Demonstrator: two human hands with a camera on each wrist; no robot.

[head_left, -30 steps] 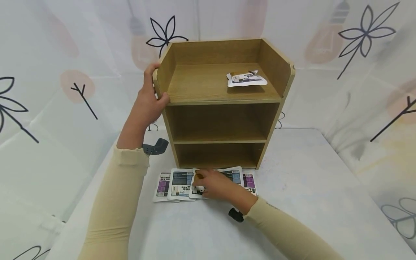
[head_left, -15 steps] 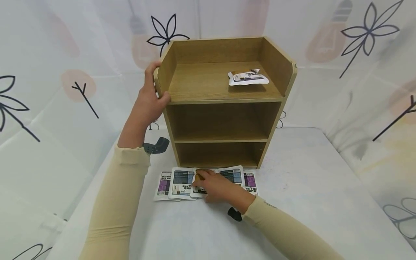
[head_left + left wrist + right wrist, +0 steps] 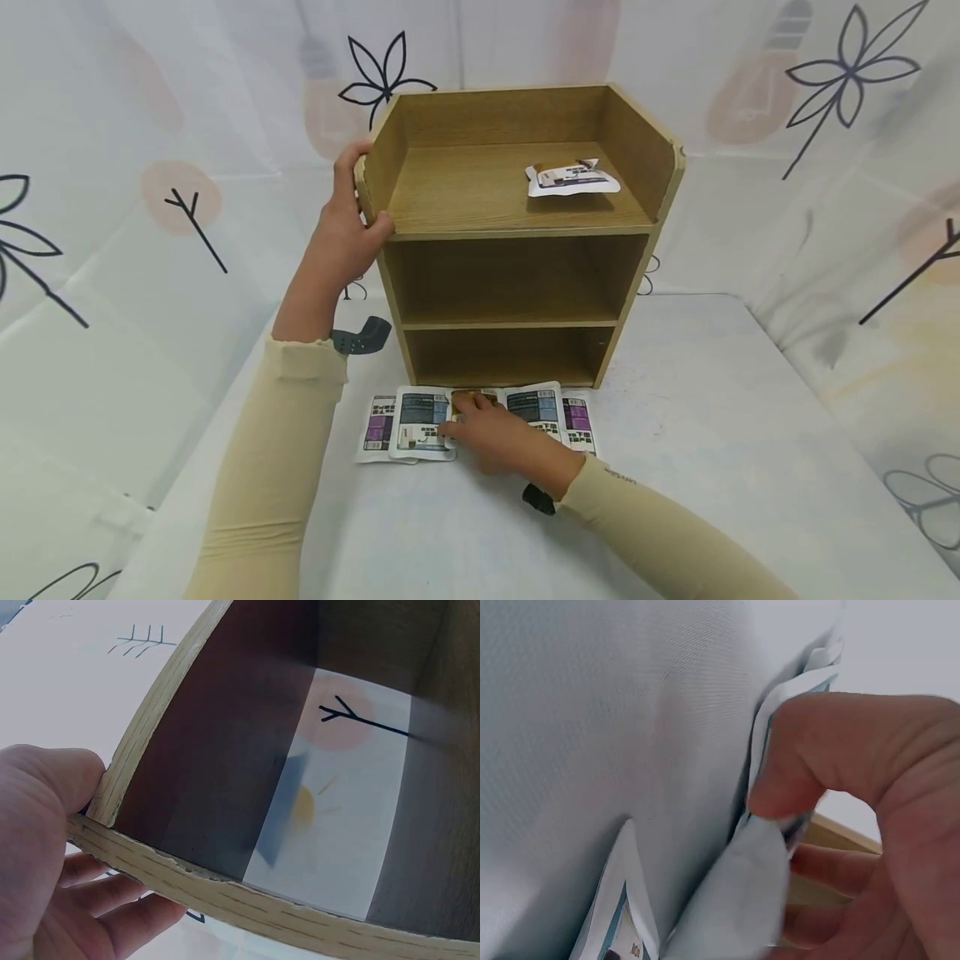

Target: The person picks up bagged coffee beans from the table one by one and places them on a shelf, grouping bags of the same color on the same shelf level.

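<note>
In the head view my left hand (image 3: 345, 237) grips the left side panel of a small wooden shelf unit (image 3: 517, 233). The left wrist view shows the thumb on one face of that panel's edge and the fingers beneath. My right hand (image 3: 498, 437) is at the middle packet (image 3: 489, 394) of a row of white pouches before the shelf. In the right wrist view the thumb and fingers pinch a white packet (image 3: 739, 892). The hand hides much of its printed face. A blue-printed packet (image 3: 422, 425) lies left of it and another blue-printed packet (image 3: 542, 402) right.
Purple-printed packets lie at both ends, a left one (image 3: 377, 429) and a right one (image 3: 577, 421). One more pouch (image 3: 572, 179) rests on the shelf's top level. Two compartments open below it. A white table (image 3: 720, 433) and patterned cloth walls surround everything.
The middle packet's lower left corner has come off the left neighbour, baring more of that packet. My right hand has shifted slightly downward. My left hand keeps its grip on the shelf.
</note>
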